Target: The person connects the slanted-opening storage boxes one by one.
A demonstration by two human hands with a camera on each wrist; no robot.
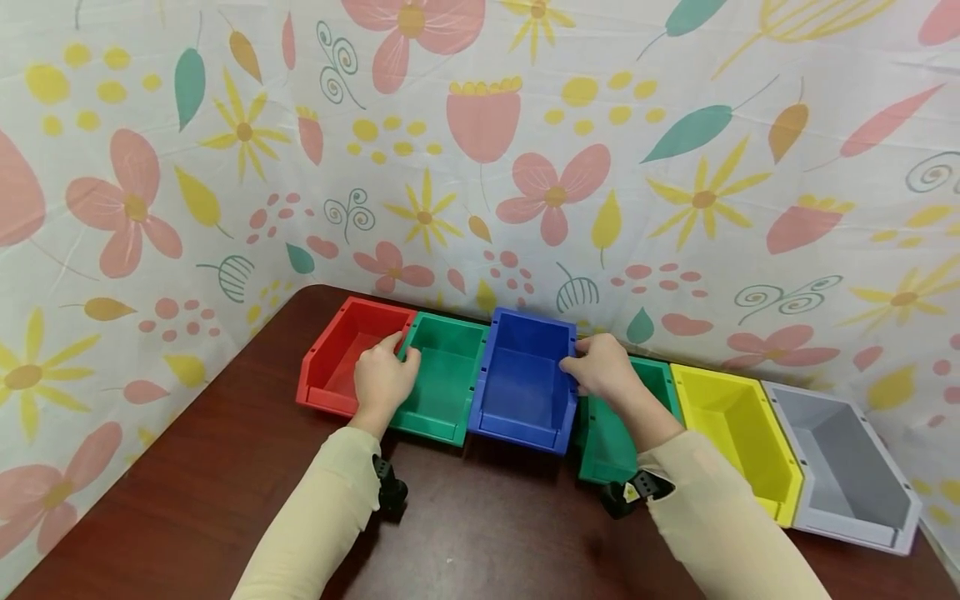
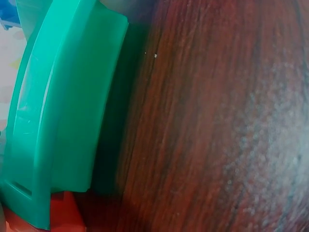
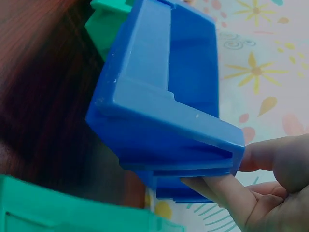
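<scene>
A blue bin [image 1: 521, 387] stands between two green bins, its front sitting higher than theirs in the head view. My right hand [image 1: 606, 367] pinches the blue bin's right wall, thumb on one side and fingers on the other, as the right wrist view also shows. My left hand [image 1: 385, 379] grips the left wall of the left green bin [image 1: 438, 379], right beside the red bin [image 1: 337, 398]. In the left wrist view the front of that green bin [image 2: 75, 125] fills the left side, with dark shadow under it. No contents show in these bins.
Right of the blue bin, the second green bin [image 1: 607, 446] is partly hidden by my right forearm. Beyond it come a yellow bin [image 1: 738, 425] and a grey bin [image 1: 840, 467]. The brown wooden table [image 1: 465, 533] backs onto a flower-patterned cloth [image 1: 480, 200].
</scene>
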